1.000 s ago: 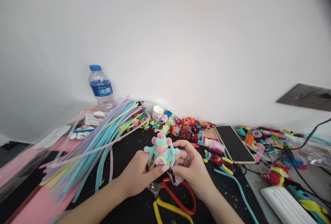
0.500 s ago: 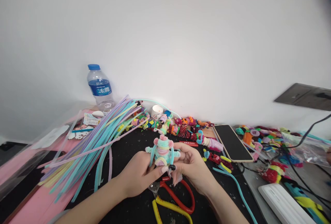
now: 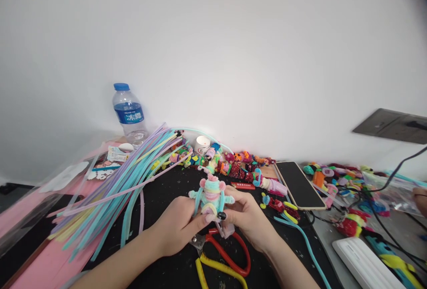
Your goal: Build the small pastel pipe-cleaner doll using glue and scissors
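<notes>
A small pastel pipe-cleaner figure [image 3: 211, 193], striped blue, pink and yellow with pink ears, is held upright over the black mat [image 3: 167, 189]. My left hand [image 3: 178, 226] grips its lower body from the left, fingers curled. My right hand [image 3: 248, 218] closes on it from the right, with a small black bead [image 3: 221, 215] and a pale pink piece at the fingertips. Red-handled scissors [image 3: 230, 258] lie just below both hands.
A fan of long pastel pipe cleaners [image 3: 126, 178] lies at the left beside a water bottle [image 3: 129, 115]. Small colourful figures [image 3: 233, 162] line the wall. A phone [image 3: 298, 184], cables and a white device [image 3: 365, 264] sit at the right, where another person's fingers [image 3: 420, 200] enter.
The figure and both hands shifted slightly right and down. My right fingers curled in closer under the figure. Another person's fingers appeared at the right edge.
</notes>
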`<action>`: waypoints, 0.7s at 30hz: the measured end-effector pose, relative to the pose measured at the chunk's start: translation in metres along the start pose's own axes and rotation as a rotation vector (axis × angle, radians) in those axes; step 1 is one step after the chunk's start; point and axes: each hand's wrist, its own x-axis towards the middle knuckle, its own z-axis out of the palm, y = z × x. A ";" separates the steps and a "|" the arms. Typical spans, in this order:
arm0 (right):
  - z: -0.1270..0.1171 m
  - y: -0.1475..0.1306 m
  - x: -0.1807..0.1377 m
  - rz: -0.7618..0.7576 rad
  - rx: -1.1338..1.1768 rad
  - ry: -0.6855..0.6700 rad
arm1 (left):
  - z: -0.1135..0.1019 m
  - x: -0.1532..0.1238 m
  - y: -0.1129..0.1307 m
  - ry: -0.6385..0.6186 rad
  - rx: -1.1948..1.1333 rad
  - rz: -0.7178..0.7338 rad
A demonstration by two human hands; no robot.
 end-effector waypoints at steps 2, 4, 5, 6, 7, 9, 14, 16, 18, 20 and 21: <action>-0.001 0.000 0.000 0.008 -0.003 -0.015 | 0.000 0.000 -0.001 0.001 0.017 0.006; -0.001 0.002 -0.001 0.033 0.015 -0.018 | 0.001 0.000 -0.003 0.011 0.038 0.004; 0.000 0.002 -0.001 0.038 0.028 -0.010 | 0.001 -0.001 -0.004 0.017 0.049 -0.001; 0.000 0.003 -0.001 0.031 0.044 0.001 | 0.002 -0.001 -0.004 0.023 0.059 -0.005; 0.002 0.003 -0.001 0.018 0.059 0.015 | 0.002 -0.001 -0.005 0.027 0.066 -0.009; 0.006 0.002 -0.002 -0.010 0.093 0.031 | 0.003 -0.001 -0.005 0.029 0.061 -0.011; 0.011 0.000 -0.002 -0.008 0.144 0.012 | 0.005 -0.001 -0.002 0.053 -0.002 -0.026; 0.011 0.001 -0.002 0.002 0.147 -0.006 | 0.005 -0.002 0.000 0.073 -0.019 -0.038; 0.011 0.001 -0.001 0.003 0.153 -0.027 | 0.004 -0.002 0.003 0.086 -0.025 -0.058; 0.012 0.001 -0.001 -0.015 0.182 -0.035 | 0.003 -0.002 0.006 0.090 -0.034 -0.080; 0.013 0.002 -0.001 -0.031 0.207 -0.030 | 0.003 -0.002 0.007 0.088 -0.045 -0.091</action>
